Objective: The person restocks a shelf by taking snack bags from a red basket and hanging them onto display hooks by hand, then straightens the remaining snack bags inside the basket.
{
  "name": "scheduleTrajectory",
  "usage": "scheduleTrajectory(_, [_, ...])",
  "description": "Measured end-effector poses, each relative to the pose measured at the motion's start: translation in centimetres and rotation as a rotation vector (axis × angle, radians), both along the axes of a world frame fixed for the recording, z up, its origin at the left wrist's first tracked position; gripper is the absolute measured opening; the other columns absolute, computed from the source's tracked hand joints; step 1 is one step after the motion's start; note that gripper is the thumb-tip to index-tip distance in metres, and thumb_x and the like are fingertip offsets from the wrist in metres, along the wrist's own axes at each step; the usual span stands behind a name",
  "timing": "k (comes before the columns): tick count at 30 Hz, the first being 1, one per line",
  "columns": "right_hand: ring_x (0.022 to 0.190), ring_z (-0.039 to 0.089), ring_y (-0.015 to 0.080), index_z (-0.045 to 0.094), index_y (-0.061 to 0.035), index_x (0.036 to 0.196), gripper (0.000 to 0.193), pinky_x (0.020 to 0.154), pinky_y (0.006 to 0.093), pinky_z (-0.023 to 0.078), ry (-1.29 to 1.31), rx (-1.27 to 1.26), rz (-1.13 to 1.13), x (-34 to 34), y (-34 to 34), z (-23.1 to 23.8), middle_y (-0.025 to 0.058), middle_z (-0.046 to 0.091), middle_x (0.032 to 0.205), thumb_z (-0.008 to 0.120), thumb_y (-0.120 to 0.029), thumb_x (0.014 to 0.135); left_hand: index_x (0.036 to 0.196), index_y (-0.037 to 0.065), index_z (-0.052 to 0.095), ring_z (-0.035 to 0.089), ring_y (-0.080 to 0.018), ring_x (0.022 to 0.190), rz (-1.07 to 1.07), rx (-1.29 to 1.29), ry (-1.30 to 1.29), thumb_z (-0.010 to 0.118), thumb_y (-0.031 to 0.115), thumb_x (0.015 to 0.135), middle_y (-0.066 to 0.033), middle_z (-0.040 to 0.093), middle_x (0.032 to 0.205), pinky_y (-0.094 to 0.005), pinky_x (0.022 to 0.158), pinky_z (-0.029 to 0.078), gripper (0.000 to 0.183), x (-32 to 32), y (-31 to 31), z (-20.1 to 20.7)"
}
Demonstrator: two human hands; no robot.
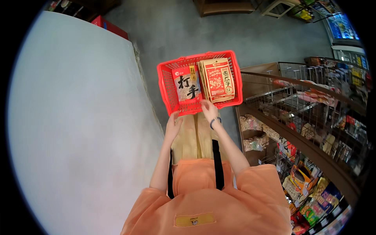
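Observation:
A red plastic shopping basket (166,91) is in front of me at about the height of my hands. My left hand (172,126) is closed at its near left corner, with the fingertips at the rim. My right hand (210,111), a dark blue band round its wrist, bends its fingers over the near rim. Inside the basket's left half lies a red and white snack packet (186,88) with large black lettering. Several tan and red paper packets (220,81) of melon seeds stand stacked in the right half. Neither hand visibly holds a packet.
A large pale surface (78,117) fills the left side, with a red box (110,28) beyond its far edge. Brown-edged wire shelves (305,137) with bagged snacks run along the right. Grey floor (235,39) lies ahead, with a brown piece of furniture (225,7) at the far end.

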State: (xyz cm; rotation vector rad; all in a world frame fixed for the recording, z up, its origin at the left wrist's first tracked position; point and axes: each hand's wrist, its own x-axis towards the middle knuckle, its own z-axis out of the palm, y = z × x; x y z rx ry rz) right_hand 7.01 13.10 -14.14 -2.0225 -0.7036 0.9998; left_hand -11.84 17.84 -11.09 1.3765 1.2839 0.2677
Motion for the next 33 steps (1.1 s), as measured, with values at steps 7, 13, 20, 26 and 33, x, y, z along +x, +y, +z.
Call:
scheduleTrajectory(7, [0.090, 0.056, 0.0238, 0.046, 0.0014, 0.111, 0.051, 0.076, 0.0297, 0.044, 0.033, -0.318, 0.024, 1.3, 6.5, -11.8, 0.0158, 0.058, 0.094, 0.058, -0.026, 0.071, 0.118, -0.005, 0.033, 0.043, -0.0229, 0.110, 0.162, -0.169, -0.102, 0.054, 0.015, 0.079, -0.0191, 0.045, 0.115, -0.0295, 0.092, 0.033, 0.049, 6.0, 5.8, -8.8])
scheduleTrajectory(13, [0.112, 0.038, 0.0328, 0.019, 0.0002, 0.130, 0.080, 0.092, 0.0354, 0.033, 0.264, -0.431, -0.123, 1.5, 6.9, -15.5, 0.0222, 0.031, 0.128, 0.058, -0.034, 0.068, 0.121, -0.007, 0.028, 0.046, -0.0254, 0.103, 0.108, -0.230, -0.063, 0.059, 0.021, 0.072, -0.0198, 0.045, 0.113, -0.0311, 0.087, 0.036, 0.064, 6.1, 7.4, -17.9])
scheduleTrajectory(20, [0.107, 0.044, 0.0314, 0.020, -0.0008, 0.129, 0.076, 0.088, 0.0341, 0.036, 0.386, -0.442, -0.106, 1.0, 6.4, -17.2, 0.0190, 0.044, 0.118, 0.057, -0.033, 0.071, 0.115, -0.006, 0.034, 0.050, -0.0231, 0.096, 0.255, -0.216, 0.211, 0.061, 0.022, 0.069, -0.0159, 0.050, 0.106, -0.0299, 0.080, 0.040, 0.060, 5.8, 8.1, -21.0])
scheduleTrajectory(26, [0.109, 0.042, 0.0308, 0.032, 0.0010, 0.123, 0.070, 0.091, 0.0330, 0.033, 0.406, -0.383, -0.219, 1.0, 4.2, -21.1, 0.0201, 0.043, 0.119, 0.060, -0.032, 0.068, 0.109, -0.002, 0.040, 0.053, -0.0165, 0.083, 0.288, -0.554, 0.017, 0.057, 0.022, 0.072, -0.0095, 0.053, 0.097, -0.0267, 0.070, 0.043, 0.047, 6.7, 8.7, -18.1])
scheduleTrajectory(33, [0.104, 0.042, 0.0247, 0.031, 0.0092, 0.119, 0.070, 0.087, 0.0298, 0.034, 0.203, -0.217, -0.188, -0.7, 6.2, -16.1, 0.0184, 0.043, 0.110, 0.064, -0.024, 0.067, 0.120, 0.004, 0.031, 0.044, -0.0145, 0.100, 0.292, -0.661, -0.014, 0.054, 0.023, 0.076, -0.0052, 0.045, 0.110, -0.0276, 0.086, 0.033, 0.053, 6.4, 7.9, -16.8])
